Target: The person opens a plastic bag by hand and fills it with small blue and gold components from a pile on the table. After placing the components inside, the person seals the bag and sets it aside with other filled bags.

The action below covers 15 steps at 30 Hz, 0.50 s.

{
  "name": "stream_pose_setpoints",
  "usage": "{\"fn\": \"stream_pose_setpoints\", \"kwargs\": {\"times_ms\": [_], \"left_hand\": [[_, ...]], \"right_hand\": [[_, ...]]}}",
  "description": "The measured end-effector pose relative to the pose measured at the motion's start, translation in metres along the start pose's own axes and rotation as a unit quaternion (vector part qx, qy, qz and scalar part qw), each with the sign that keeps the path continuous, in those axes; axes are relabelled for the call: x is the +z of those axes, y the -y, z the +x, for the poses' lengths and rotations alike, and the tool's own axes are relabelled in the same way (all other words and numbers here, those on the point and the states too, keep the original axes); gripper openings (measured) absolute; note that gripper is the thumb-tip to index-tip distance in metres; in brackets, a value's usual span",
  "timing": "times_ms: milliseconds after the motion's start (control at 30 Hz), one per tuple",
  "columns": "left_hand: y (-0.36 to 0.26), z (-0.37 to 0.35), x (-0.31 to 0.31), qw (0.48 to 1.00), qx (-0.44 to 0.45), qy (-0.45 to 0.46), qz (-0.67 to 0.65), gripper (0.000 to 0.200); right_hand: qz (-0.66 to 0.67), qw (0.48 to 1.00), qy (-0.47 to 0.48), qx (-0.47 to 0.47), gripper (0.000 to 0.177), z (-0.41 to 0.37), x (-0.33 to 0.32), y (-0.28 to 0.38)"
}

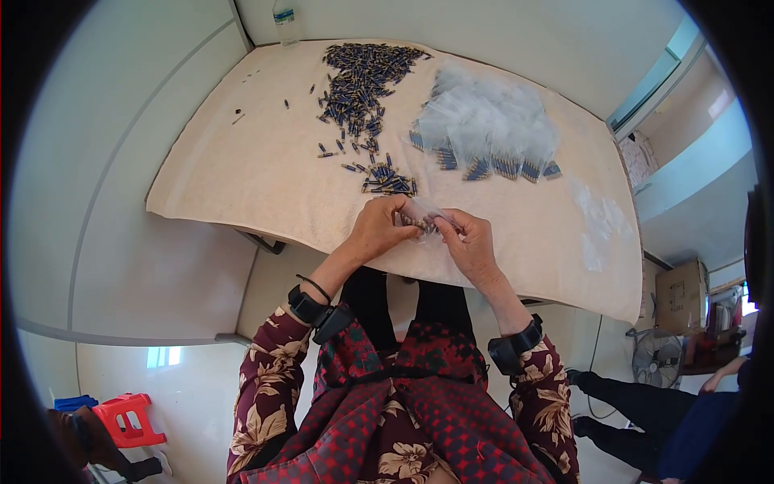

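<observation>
Both hands are closed on one small clear bag (421, 214). The left hand (377, 230) pinches one side of it with bent fingers. The right hand (472, 246) pinches the other side. A few dark bits show through the bag, but I cannot tell how many.

A big heap of dark blue pieces (367, 77) lies on the tabletop (258, 177), which has a pale cloth over it. The small clear bag is well apart from that heap, on the side closest to the person, right over the edge of the tabletop. Between the heap and the bag lies a little bunch of blue pieces (387, 181), near the left hand. Some pieces trail from the heap down to that bunch.

Just to the right of the heap is a pile of filled clear bags (488, 129), with blue ends poking out in a row. Further right of the heap, and closer to the person, lie some flat empty bags (601, 222). Behind the heap, a bit to its left, stands a water bottle (285, 20). A few loose bits (239, 114) lie well to the left of the heap.

Each wrist has a black band (310, 310) on it
</observation>
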<state>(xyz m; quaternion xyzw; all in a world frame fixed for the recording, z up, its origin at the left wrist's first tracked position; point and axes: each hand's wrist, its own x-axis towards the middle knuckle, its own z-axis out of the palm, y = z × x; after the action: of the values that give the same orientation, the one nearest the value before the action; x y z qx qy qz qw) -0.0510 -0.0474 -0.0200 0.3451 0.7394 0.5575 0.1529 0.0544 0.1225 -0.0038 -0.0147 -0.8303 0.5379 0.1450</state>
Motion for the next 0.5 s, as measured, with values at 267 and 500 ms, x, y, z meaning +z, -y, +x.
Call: {"fn": "stream_pose_setpoints", "kwargs": {"times_ms": [267, 500], "left_hand": [[0.02, 0.0, 0.003, 0.999, -0.007, 0.025, -0.035, 0.015], [0.015, -0.006, -0.002, 0.998, 0.066, -0.016, -0.003, 0.013]], "right_hand": [[0.054, 0.998, -0.027, -0.015, 0.017, -0.006, 0.0, -0.011], [0.083, 0.993, 0.048, 0.062, 0.019, -0.005, -0.013, 0.015]]}}
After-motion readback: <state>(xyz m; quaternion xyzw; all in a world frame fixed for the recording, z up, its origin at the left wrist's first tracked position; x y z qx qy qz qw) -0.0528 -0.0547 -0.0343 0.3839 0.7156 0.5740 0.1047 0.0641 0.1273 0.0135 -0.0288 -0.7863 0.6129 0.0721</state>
